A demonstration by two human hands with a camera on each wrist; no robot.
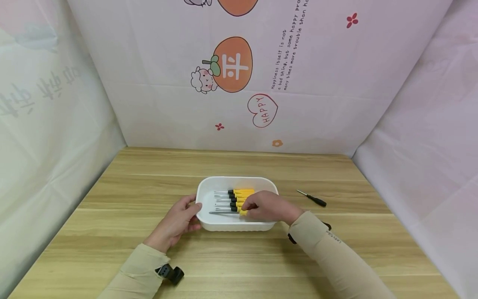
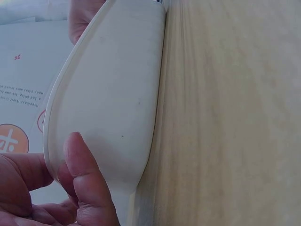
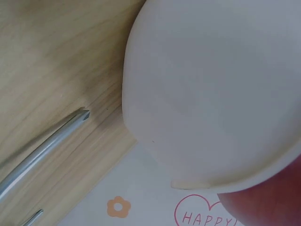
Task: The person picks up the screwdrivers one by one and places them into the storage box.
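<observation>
Two beige sleeves, left sleeve [image 1: 136, 270] and right sleeve [image 1: 340, 255], come in from the near edge over one wooden table [image 1: 231, 261]. One black device [image 1: 169, 273] sits on the left wrist.

The two hands meet one white bin [image 1: 239, 227], which stands on the table between them. The left hand [image 1: 178, 219] grips its left end, thumb at the rim and fingers against the outer wall. The right hand [image 1: 263, 206] reaches in at the other end, its fingers curled narrow, pinching one screwdriver [image 1: 224, 213] by its yellow handle; this lies nearest in the bin, shaft to the left.

Just beyond it lie about five more, the yellow-and-black drivers [image 1: 233, 200], side by side and pointing the same way; the hand covers some handles, so the exact count cannot be told.

Right of the bin, one black driver [image 1: 313, 199] lies on the table. The right wrist view shows two metal shafts there, one large shaft [image 3: 44, 153] and one small shaft [image 3: 33, 218], handles out of frame.

Farthest, the back wall [image 1: 317, 104] bears one heart [image 1: 263, 110], one orange flower [image 1: 277, 143] and two red flowers [image 1: 352, 20].
</observation>
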